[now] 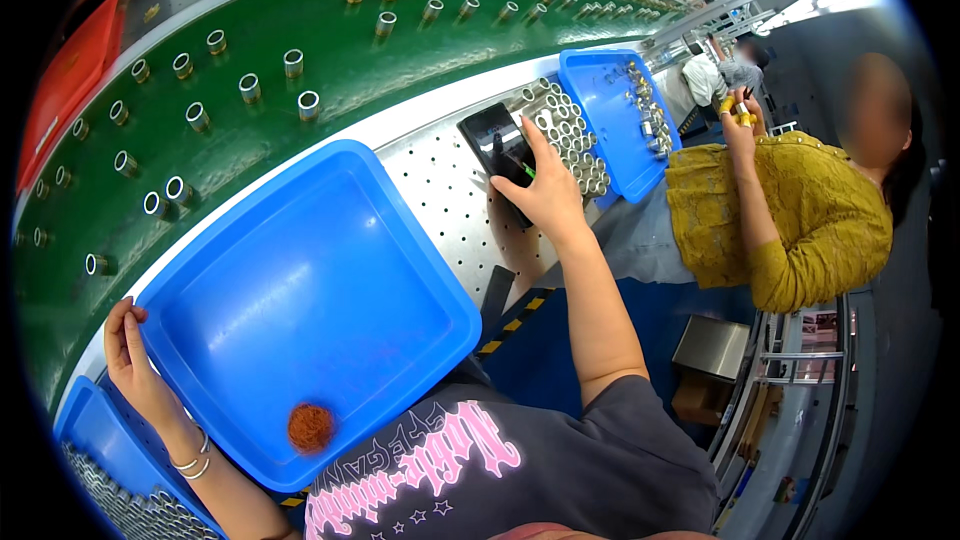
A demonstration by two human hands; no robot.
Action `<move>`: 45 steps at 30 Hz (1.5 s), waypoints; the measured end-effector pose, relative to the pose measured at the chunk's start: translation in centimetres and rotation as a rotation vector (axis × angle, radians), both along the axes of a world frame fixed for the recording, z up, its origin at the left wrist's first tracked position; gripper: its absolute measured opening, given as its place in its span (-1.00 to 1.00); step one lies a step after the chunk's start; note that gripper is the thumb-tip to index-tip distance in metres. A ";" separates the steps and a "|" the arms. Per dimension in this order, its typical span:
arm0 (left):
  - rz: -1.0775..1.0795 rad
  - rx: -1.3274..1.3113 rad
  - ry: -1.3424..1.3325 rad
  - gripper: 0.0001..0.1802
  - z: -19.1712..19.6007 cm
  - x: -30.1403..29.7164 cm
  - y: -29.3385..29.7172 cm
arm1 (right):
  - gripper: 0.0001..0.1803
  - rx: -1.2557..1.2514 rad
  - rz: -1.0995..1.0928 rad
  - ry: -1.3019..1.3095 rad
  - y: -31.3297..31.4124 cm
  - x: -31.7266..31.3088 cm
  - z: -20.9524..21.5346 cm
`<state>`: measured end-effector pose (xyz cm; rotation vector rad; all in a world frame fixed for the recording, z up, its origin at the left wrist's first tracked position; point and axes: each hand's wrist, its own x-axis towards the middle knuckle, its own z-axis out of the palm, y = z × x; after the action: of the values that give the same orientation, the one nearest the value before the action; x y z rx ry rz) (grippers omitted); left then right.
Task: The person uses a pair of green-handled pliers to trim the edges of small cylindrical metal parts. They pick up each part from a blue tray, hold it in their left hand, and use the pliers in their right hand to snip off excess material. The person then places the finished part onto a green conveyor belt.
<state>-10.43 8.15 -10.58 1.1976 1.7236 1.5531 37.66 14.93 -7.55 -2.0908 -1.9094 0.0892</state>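
Observation:
My right hand (548, 190) reaches across a black phone-like device (497, 143) lying on a perforated metal plate (440, 185). Its thumb and forefinger rest against opposite edges of the device. My left hand (140, 370) is beside the upper left corner of a large blue tray (290, 270), fingers bent inward close to the rim. What they hold, if anything, I cannot make out. A reddish-brown ball of wire-like scouring material (311, 428) sits in the tray's near corner.
Short metal rings (250, 88) stand on a green conveyor (350, 65). More rings (570, 135) crowd the plate beside another blue tray (603, 95) of metal parts. A third tray (90, 420) is at lower left. A co-worker in yellow (800, 190) stands at right, holding yellowish pieces.

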 end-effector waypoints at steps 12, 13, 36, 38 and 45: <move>-0.060 0.014 0.039 -0.76 0.1 0.1 0.0 | -0.08 0.008 -0.036 0.025 -0.6 -0.2 -0.2; -0.060 0.017 0.047 -0.77 0.1 0.1 0.0 | -0.08 0.011 -0.034 0.017 -0.6 -0.2 -0.2; -0.059 0.036 -0.041 -0.80 0.2 -0.4 0.1 | -0.68 0.066 0.311 0.603 2.3 -10.3 -1.7; -0.040 0.011 -0.032 -0.79 0.3 -0.3 0.0 | -0.75 0.174 0.336 0.525 3.0 -11.1 -3.0; -0.020 -0.069 0.017 -0.73 -0.5 -0.7 -0.4 | -0.82 0.244 0.357 0.510 2.7 -10.9 -3.3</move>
<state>-11.11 7.72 -11.03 1.1932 1.7558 1.4641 26.77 17.58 -10.85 -1.3853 -1.8320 0.4032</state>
